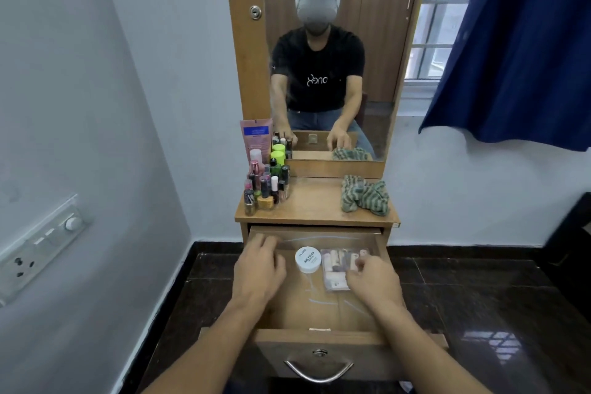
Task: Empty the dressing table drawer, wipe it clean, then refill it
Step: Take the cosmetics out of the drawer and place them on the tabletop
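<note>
"NAIL POLISH" on the white jar lid in the drawer; mirrored shirt print illegible.

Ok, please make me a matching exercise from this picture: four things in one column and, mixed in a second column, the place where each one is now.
Things:
1. white jar
2. striped cloth
3. small bottles
4. clear packet

Places:
A. on the table top, left side
B. in the drawer, pinched by the right hand
C. in the drawer, between the left hand and the right hand
D. on the table top, right side

Pairs: 1-C, 2-D, 3-A, 4-B
</note>
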Available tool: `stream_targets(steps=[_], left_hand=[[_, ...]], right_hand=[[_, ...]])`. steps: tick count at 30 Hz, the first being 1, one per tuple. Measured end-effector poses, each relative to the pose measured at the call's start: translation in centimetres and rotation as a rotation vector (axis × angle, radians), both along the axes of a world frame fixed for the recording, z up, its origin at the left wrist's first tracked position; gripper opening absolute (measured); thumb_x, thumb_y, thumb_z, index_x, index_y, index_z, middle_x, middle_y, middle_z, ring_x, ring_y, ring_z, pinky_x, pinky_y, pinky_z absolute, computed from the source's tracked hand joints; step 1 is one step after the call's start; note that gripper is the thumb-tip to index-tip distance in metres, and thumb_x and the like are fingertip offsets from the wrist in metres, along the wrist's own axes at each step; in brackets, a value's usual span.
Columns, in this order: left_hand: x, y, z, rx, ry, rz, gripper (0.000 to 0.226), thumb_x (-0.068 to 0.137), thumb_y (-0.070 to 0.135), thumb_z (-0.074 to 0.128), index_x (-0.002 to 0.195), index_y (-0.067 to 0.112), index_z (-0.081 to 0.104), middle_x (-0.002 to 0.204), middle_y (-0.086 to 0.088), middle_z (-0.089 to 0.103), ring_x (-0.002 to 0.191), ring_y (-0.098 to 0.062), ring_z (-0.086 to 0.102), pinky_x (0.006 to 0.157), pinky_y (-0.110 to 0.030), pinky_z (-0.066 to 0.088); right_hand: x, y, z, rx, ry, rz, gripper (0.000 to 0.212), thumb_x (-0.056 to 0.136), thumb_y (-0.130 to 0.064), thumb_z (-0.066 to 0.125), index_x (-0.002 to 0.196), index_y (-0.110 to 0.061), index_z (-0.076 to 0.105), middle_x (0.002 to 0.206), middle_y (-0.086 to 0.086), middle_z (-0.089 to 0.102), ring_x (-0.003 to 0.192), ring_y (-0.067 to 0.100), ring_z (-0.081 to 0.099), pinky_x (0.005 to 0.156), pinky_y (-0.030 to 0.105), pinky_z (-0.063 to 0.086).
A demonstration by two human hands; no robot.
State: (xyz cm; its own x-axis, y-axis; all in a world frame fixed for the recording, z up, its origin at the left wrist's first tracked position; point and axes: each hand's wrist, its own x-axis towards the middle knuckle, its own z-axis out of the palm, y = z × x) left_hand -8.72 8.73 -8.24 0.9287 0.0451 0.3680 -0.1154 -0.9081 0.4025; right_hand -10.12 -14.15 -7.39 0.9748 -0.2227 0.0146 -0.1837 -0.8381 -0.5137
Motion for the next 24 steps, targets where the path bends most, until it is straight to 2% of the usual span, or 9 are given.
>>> stream_targets(steps=[2,4,6,9,11,17,21,24], left_hand=[[0.2,-1.1,0.1,0.045,0.044,-0.074,0.031,0.093,0.024,0.051,0.120,0.022,0.066,0.117,0.004,0.062,0.108,-0.018,0.061,0.092,-0.033,0.050],[0.3,-2.9,0.6,0.003,0.123,-0.057,0.028,0.091,0.027,0.051,0.114,0.022,0.067,0.113,0.003,0.064,0.104,-0.022,0.064,0.090,-0.035,0.051],[0.3,-4.9,0.8,-0.095,0.226,0.016,0.028,0.088,0.029,0.053,0.110,0.022,0.069,0.110,-0.002,0.070,0.103,-0.027,0.066,0.086,-0.035,0.052],[0.4,-7.1,0.2,-0.201,0.382,0.093,0.027,0.084,0.030,0.055,0.103,0.020,0.072,0.104,-0.009,0.074,0.105,-0.032,0.067,0.082,-0.033,0.051],[0.4,-8.1,-0.5,-0.262,0.466,0.098,0.023,0.084,0.029,0.054,0.095,0.015,0.069,0.102,-0.012,0.073,0.102,-0.034,0.066,0.077,-0.032,0.049],[0.9,-9.7,-2.0,-0.356,0.591,0.059,0.024,0.091,0.036,0.053,0.096,0.017,0.067,0.102,-0.008,0.072,0.102,-0.032,0.064,0.076,-0.030,0.045],[1.1,-9.2,-2.2,-0.363,0.628,0.064,0.026,0.089,0.033,0.056,0.106,0.018,0.068,0.109,-0.007,0.072,0.107,-0.031,0.064,0.080,-0.029,0.046],[1.2,-8.3,-2.4,-0.371,0.628,0.097,0.026,0.090,0.032,0.056,0.107,0.016,0.068,0.111,-0.010,0.072,0.108,-0.032,0.064,0.084,-0.032,0.048]], right_hand=[[0.0,0.1,-0.3,-0.064,0.060,0.036,0.018,0.083,-0.023,0.059,0.095,-0.011,0.066,0.109,0.009,0.065,0.103,0.030,0.062,0.082,0.033,0.051],[0.1,0.6,-0.8,-0.088,0.144,0.035,0.039,0.084,-0.028,0.061,0.119,-0.013,0.062,0.131,0.010,0.055,0.117,0.030,0.056,0.091,0.032,0.047],[0.1,1.1,-1.4,-0.049,0.243,0.029,0.064,0.083,-0.036,0.066,0.140,-0.012,0.048,0.147,0.012,0.040,0.128,0.031,0.049,0.100,0.034,0.045],[0.2,1.4,-1.9,-0.022,0.300,0.023,0.083,0.081,-0.043,0.068,0.150,-0.012,0.033,0.155,0.014,0.026,0.136,0.031,0.041,0.104,0.038,0.044],[0.4,1.2,-1.9,-0.043,0.292,0.022,0.088,0.080,-0.045,0.070,0.152,-0.013,0.031,0.155,0.014,0.027,0.137,0.030,0.037,0.105,0.037,0.043],[0.2,1.0,-1.5,-0.033,0.308,0.057,0.085,0.076,-0.046,0.066,0.148,-0.013,0.037,0.146,0.013,0.041,0.133,0.031,0.039,0.106,0.033,0.040],[0.1,0.9,-1.3,0.038,0.277,0.038,0.061,0.077,-0.046,0.065,0.130,-0.017,0.057,0.134,0.013,0.052,0.124,0.032,0.049,0.100,0.030,0.041],[0.3,0.6,-1.4,0.189,0.232,0.003,0.048,0.074,-0.039,0.067,0.117,-0.016,0.069,0.123,0.011,0.060,0.110,0.029,0.061,0.093,0.031,0.050]])
